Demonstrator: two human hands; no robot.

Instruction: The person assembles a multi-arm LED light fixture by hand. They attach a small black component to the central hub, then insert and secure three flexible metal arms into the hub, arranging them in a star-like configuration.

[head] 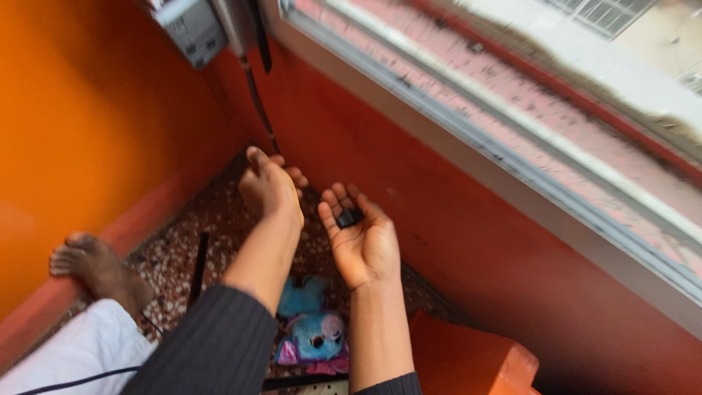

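Centre of frame: the right hand (pixel 363 238), palm up and open, cradles a small black plastic object (pixel 349 217); the left hand (pixel 269 186), loosely curled, touches the thin black cable (pixel 257 99), not visibly gripping it.

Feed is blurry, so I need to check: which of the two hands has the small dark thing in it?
The right hand, palm up, with the small dark object lying at the base of its fingers. The left hand is turned away, reaching toward the black cable.
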